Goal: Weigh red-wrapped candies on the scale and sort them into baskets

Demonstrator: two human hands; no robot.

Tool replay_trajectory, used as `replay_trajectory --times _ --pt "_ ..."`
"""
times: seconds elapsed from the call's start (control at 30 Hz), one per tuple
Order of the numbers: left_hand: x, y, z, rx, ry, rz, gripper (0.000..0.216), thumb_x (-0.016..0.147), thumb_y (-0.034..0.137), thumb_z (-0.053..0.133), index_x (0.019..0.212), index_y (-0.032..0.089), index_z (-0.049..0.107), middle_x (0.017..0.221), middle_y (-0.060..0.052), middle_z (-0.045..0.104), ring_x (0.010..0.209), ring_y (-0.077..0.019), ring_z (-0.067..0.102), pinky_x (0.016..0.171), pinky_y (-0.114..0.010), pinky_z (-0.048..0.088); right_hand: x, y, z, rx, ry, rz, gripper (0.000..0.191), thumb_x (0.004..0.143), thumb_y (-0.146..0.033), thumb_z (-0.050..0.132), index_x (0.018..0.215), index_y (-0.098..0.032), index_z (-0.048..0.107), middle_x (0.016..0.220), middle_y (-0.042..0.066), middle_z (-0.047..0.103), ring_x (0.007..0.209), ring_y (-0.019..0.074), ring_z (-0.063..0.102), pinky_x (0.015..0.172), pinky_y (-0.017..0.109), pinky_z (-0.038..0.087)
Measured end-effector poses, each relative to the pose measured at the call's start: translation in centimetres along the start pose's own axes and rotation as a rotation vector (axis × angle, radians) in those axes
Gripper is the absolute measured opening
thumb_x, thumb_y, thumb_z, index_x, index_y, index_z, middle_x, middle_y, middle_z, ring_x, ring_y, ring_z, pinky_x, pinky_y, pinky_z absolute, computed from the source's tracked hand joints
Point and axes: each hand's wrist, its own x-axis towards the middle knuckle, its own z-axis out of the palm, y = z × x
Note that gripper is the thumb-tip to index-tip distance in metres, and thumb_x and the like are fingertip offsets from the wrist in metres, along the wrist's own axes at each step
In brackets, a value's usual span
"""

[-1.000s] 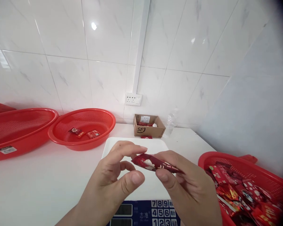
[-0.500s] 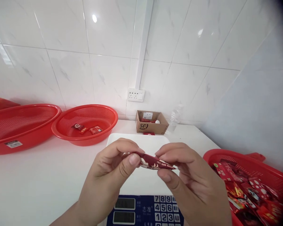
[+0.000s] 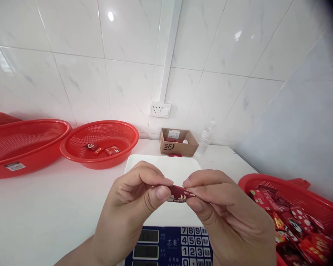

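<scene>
Left hand and right hand nearly closed, I pinch one red packet by opposite ends, thumbs below, fingertips above, palms facing inward. It is above one scale. To my right, one red basket holds packets too overlapped to count. Farther left, one large basket sits beside one smaller basket with at least two small packets; beyond the scale, one cardboard box, one clear bottle.

The left hand and right hand face each other at lower centre, each pinching thumb against fingers; the left forearm slants toward the frame's bottom left.
</scene>
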Motion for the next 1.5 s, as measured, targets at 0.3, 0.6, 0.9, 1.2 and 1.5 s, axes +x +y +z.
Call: replay_trajectory --times 0.3,0.6,0.9,1.2,1.5 --pt "0.4 -0.2 0.7 -0.167 0.125 -0.161 0.015 0.077 0.030 0.079 0.071 0.017 0.074 0.069 0.002 0.068 0.064 -0.0066 0.059 0.062 -0.013 0.049 0.4 0.0 0.7 0.120 0.034 0.238 0.013 0.090 -0.017 0.061 0.082 -0.025 0.064 0.080 -0.001 0.065 0.074 0.0138 0.063 0.065 0.025 0.054" --pt "0.8 -0.9 0.0 0.043 0.149 -0.060 0.014 0.084 0.032 0.072 0.078 0.020 0.074 0.070 0.003 0.067 0.066 -0.0072 0.058 0.063 -0.015 0.049 0.9 0.2 0.4 0.008 0.036 0.374 0.013 0.090 -0.032 0.062 0.081 -0.023 0.066 0.074 -0.001 0.069 0.066 0.0132 0.063 0.058 0.022 0.054" --pt "0.7 -1.2 -0.1 0.296 0.044 -0.041 0.022 0.087 0.041 0.066 0.083 0.019 0.066 0.073 0.001 0.063 0.064 -0.0116 0.055 0.058 -0.022 0.048 1.0 0.1 1.0 0.127 0.121 0.329 0.013 0.089 -0.024 0.063 0.076 -0.023 0.065 0.070 -0.002 0.069 0.063 0.0143 0.068 0.058 0.026 0.060" --pt "0.7 -0.6 0.0 0.417 0.064 -0.007 0.023 0.092 0.039 0.058 0.084 0.022 0.071 0.076 -0.001 0.067 0.070 -0.0146 0.055 0.064 -0.024 0.048 1.1 0.2 1.0 0.020 0.087 0.277 0.013 0.091 -0.028 0.059 0.080 -0.024 0.065 0.075 0.001 0.071 0.068 0.0159 0.066 0.061 0.027 0.056" --pt "0.2 -0.5 0.7 0.150 0.124 -0.117 0.013 0.080 0.038 0.075 0.087 0.027 0.073 0.075 0.003 0.068 0.073 -0.0109 0.061 0.069 -0.018 0.052 0.7 -0.1 0.6 0.004 0.043 0.344 0.019 0.091 -0.032 0.057 0.075 -0.023 0.061 0.069 0.000 0.063 0.062 0.0142 0.058 0.059 0.026 0.052"
